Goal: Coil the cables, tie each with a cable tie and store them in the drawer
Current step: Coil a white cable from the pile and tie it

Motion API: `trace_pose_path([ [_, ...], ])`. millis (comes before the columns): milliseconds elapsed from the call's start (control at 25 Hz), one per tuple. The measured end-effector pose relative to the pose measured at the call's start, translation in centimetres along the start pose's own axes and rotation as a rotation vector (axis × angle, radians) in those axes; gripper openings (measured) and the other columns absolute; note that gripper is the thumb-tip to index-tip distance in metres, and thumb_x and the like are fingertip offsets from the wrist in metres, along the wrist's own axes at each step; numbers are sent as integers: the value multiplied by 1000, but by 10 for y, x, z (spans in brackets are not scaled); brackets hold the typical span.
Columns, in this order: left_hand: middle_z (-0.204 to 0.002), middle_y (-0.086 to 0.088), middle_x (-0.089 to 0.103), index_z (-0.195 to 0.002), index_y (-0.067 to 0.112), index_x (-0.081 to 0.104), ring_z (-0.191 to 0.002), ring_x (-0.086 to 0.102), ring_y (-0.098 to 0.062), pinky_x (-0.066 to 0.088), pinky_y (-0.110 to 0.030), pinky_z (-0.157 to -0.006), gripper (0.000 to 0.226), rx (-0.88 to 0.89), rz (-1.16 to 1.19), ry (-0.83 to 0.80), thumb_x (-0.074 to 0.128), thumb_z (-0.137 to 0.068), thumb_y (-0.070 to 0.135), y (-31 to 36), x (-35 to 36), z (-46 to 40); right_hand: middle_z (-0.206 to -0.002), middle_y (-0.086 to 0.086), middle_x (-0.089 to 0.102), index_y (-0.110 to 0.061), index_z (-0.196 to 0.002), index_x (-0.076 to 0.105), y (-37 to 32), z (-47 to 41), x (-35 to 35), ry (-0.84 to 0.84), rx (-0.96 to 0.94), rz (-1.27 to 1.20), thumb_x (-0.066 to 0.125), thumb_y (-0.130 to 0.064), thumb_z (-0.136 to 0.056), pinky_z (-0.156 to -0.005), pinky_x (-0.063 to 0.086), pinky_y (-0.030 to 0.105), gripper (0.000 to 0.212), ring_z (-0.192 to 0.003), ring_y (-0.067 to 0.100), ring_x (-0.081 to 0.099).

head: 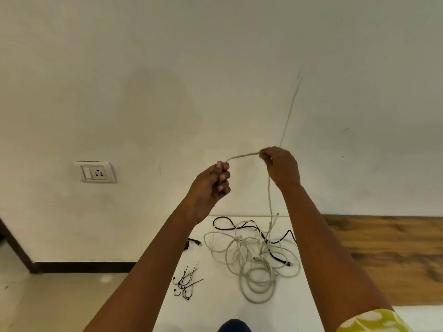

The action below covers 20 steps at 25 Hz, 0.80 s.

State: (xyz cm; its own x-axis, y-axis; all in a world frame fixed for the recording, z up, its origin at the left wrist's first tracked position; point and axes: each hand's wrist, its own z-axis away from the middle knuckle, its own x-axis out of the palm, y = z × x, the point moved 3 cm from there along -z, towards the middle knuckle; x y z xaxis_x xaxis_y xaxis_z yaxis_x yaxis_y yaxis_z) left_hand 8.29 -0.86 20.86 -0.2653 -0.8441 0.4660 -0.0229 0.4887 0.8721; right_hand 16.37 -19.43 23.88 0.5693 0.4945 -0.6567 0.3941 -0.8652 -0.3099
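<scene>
Head view: both hands' fingers point(224, 174) around grey cable point(243, 155), ends hidden in tangle.

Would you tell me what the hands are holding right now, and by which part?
Both hands grip the grey cable near one end: left hand and right hand hold a short raised stretch between them.

No text, label, brand, number or sign could be read anywhere. The wall socket point(95, 172) bore no lettering that showed, and the cables point(254, 255) and cable ties point(185, 282) on the tabletop point(215, 307) carried no legible markings.
</scene>
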Motion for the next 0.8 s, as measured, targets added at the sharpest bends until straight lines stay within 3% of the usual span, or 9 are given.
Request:
trace_pose_path([
  [120, -57, 10, 45, -82, 19, 52, -45, 37, -4, 40, -16, -52, 27, 95, 186, 22, 36, -101, 28, 15, -7, 6, -93, 9, 67, -10, -98, 67, 25, 53, 41, -222, 132, 76, 48, -23, -97, -75, 45, 33, 23, -90, 27, 61],
  [280, -57, 11, 49, -81, 20, 51, -46, 40, -3, 39, -14, -52, 28, 260, 430, 122, 33, -102, 27, 37, -48, 16, -82, 9, 68, -10, -89, 68, 63, 111, 65, -386, 351, -5, 55, -26, -92, -66, 46, 30, 21, -82, 28, 64],
  [440, -59, 11, 48, -79, 20, 50, -48, 42, -3, 40, -14, -52, 26, 326, 494, 255, 36, -101, 26, 32, -81, 27, -90, 10, 69, -8, -93, 68, 76, 118, 64, -475, 434, 9, 55, -27, -93, -68, 45, 28, 23, -86, 27, 64],
  [560, -59, 10, 49, -79, 21, 50, -46, 43, -3, 40, -14, -50, 26, 215, 393, 371, 38, -101, 29, 4, -88, 32, -95, 10, 69, -9, -94, 68, 64, 86, 38, -316, 374, 67, 51, -27, -96, -76, 47, 32, 25, -91, 30, 64],
  [720, -58, 9, 50, -78, 20, 50, -45, 43, -4, 39, -15, -47, 27, 14, 315, 400, 38, -101, 27, -27, -85, 34, -94, 14, 71, -3, -94, 68, 41, 16, -28, 99, 310, -73, 49, -10, -93, -76, 53, 41, 20, -87, 32, 65],
  [800, -59, 9, 50, -79, 20, 50, -45, 43, -4, 38, -15, -49, 27, -36, 283, 391, 37, -101, 28, -35, -81, 33, -93, 15, 69, -1, -95, 67, 31, -2, -53, 296, 235, -92, 48, -6, -93, -75, 52, 36, 20, -83, 29, 65],
])
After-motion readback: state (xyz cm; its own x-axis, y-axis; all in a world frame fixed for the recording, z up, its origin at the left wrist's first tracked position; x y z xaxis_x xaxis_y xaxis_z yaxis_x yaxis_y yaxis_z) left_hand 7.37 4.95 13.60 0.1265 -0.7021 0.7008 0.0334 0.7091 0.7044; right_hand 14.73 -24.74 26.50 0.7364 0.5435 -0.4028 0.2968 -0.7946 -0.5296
